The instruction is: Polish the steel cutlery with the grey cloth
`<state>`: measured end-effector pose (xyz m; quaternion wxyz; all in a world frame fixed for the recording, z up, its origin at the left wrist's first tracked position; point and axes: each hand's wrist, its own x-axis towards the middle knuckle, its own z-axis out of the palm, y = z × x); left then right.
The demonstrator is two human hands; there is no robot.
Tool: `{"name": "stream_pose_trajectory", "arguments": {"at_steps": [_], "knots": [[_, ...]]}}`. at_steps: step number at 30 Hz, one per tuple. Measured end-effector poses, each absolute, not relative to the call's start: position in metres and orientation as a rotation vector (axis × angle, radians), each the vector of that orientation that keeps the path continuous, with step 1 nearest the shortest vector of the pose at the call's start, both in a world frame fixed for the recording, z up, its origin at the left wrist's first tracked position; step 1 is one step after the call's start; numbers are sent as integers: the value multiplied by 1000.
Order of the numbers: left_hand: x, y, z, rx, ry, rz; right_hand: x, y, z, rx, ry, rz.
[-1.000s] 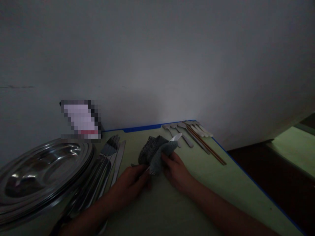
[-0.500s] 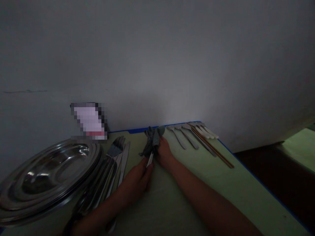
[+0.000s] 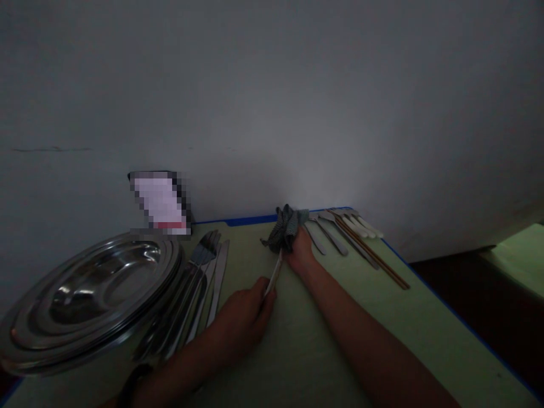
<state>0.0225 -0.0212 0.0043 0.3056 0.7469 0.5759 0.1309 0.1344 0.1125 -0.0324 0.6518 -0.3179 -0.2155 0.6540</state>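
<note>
My left hand (image 3: 253, 309) is closed around a white-handled piece of cutlery (image 3: 274, 276), its shaft pointing up and away. The far end is hidden in a bunched dark checked cloth (image 3: 284, 229). Around that end my right hand (image 3: 301, 255) grips the cloth, its fingers mostly covered by the folds. What kind of head the piece has does not show. Just right of the cloth lie metal spoons (image 3: 334, 241), a pair of brown chopsticks (image 3: 374, 252) and several white-handled pieces (image 3: 361, 226).
Stacked shiny metal plates (image 3: 170, 252) stand at the left of the pale green table (image 3: 323, 351). Beside them lie several metal utensils (image 3: 199, 272) and a knife (image 3: 220, 272). A blurred-out device (image 3: 159, 201) leans on the grey wall (image 3: 272, 102). Blue edging (image 3: 450, 314) borders the table.
Both hands have shifted right with the cloth and cutlery. My left hand has drawn back from the cloth, and more of the white handle shows between them. The view has moved slightly.
</note>
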Motion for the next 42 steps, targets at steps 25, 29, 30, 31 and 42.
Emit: {"name": "stream_pose_trajectory", "arguments": {"at_steps": [25,29,30,31,42], "knots": [[16,-10,3,1676,1475,709,124,70,-20,-608,-658,1759],[16,-11,5,1776,1390,611,123,69,-18,-705,-624,1735],[16,-11,5,1792,1373,585,123,69,-17,-715,-607,1742],[16,-12,5,1799,1355,563,123,68,-15,-708,-583,1751],[13,-14,2,1726,1247,543,123,73,-15,-682,-501,1727]]}}
